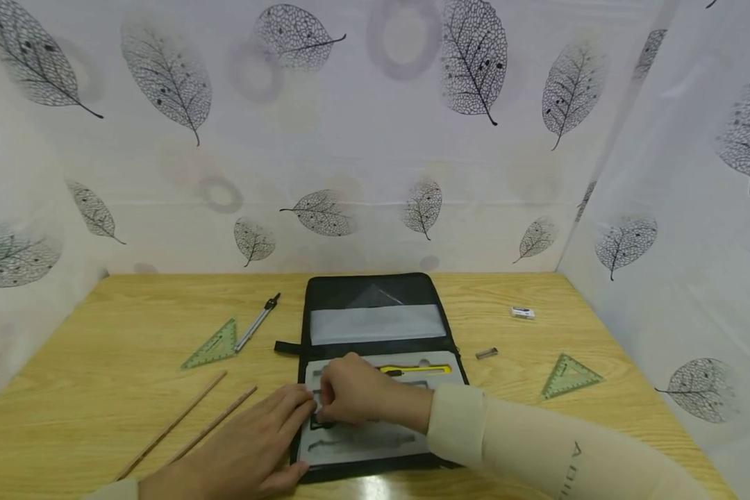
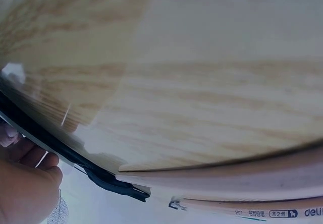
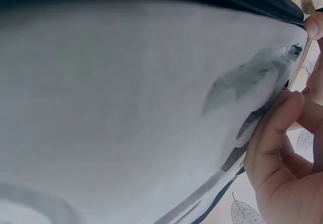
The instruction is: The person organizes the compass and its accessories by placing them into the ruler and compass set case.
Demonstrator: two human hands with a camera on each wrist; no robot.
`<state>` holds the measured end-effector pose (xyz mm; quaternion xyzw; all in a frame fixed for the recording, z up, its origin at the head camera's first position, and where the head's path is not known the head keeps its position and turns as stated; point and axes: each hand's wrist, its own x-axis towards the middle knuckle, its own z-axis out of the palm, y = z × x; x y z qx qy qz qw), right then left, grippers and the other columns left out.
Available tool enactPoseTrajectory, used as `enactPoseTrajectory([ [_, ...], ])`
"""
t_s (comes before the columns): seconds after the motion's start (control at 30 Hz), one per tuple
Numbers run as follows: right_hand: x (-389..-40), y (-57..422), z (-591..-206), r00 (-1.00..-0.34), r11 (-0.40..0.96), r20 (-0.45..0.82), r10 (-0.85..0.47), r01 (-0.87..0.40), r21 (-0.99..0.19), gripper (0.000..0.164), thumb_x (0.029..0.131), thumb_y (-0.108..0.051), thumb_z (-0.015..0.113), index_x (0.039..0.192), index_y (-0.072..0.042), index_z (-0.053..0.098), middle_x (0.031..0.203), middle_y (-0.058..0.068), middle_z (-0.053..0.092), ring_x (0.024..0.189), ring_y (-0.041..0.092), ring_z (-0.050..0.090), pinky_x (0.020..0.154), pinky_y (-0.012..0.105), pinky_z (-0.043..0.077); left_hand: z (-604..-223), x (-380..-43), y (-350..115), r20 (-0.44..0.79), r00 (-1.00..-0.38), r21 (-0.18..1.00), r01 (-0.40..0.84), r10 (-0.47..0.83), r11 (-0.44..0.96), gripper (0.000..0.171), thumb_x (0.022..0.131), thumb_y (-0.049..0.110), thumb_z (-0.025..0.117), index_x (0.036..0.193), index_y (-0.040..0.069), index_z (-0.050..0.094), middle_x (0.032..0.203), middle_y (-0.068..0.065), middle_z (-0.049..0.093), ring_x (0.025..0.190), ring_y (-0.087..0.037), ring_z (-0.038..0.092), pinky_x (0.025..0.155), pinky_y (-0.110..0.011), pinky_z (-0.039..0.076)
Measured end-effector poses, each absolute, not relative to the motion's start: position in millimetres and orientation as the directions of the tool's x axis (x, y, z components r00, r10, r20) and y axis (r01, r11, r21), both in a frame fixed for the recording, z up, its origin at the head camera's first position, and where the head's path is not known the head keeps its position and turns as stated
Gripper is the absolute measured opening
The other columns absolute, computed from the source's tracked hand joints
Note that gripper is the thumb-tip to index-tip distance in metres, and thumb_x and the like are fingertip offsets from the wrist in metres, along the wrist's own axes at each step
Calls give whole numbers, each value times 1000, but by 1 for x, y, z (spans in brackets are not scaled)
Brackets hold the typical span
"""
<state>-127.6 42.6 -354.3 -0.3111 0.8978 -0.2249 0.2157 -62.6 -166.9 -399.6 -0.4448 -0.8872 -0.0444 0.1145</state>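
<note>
A black zip case (image 1: pixel 375 285) lies unfolded on the table, with a moulded grey tray (image 1: pixel 356 455) in its near half. My right hand (image 1: pixel 359 389) reaches over the tray's left side, fingers curled down, pinching a small black item (image 1: pixel 319 422) in a slot; most of that item is hidden. Bent fingers (image 3: pixel 275 133) of this hand show at the tray in the right wrist view. My left hand (image 1: pixel 256 434) rests on the case's left edge, fingers fairly straight. A yellow utility knife (image 1: pixel 425 370) sits in the tray's top slot.
To the left lie two pencils (image 1: pixel 171 423), a compass (image 1: pixel 259 323) and a green set square (image 1: pixel 215 347). On the right are an eraser (image 1: pixel 522 313), a metal sharpener (image 1: pixel 487 353) and another green set square (image 1: pixel 569 378). A leaf-print curtain (image 1: pixel 362 153) stands behind the table.
</note>
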Motion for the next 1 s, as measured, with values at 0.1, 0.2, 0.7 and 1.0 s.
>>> enactPoseTrajectory([
  [0.1, -128, 44, -352, -716, 707, -263, -647, -436, -557, 25, 83, -22, 81, 67, -20, 62, 59, -10, 56, 40, 2, 48, 42, 16, 40, -401, -63, -167, 259, -569, -35, 802, 780, 597, 60, 95, 57, 56, 129, 9, 59, 129, 1, 49, 116, -11, 47, 100, -34, 50],
  [0.2, -129, 51, -347, -710, 698, -297, -638, -371, -612, 21, 84, -17, 79, 68, -18, 65, 57, -8, 58, 42, 3, 51, 44, 16, 42, -401, -63, -167, 248, -574, -33, 800, 781, 599, 60, 95, 58, 55, 130, 9, 59, 129, 0, 49, 117, -12, 47, 101, -34, 50],
  [0.7, -151, 131, -334, -637, 549, -532, -557, 198, -812, 7, 89, -4, 68, 89, 3, 70, 74, 6, 66, 64, 13, 60, 56, 23, 52, -404, -63, -166, 283, -561, -35, 804, 778, 593, 62, 94, 57, 58, 132, 8, 57, 134, -3, 50, 122, -13, 48, 100, -34, 51],
  [1.0, -170, 181, -326, -692, 511, -511, -510, 234, -827, 12, 87, -5, 64, 90, 6, 65, 75, 6, 61, 65, 13, 56, 58, 23, 49, -404, -63, -166, 284, -560, -44, 804, 779, 594, 61, 93, 57, 59, 131, 9, 58, 133, -3, 50, 120, -12, 48, 100, -33, 51],
])
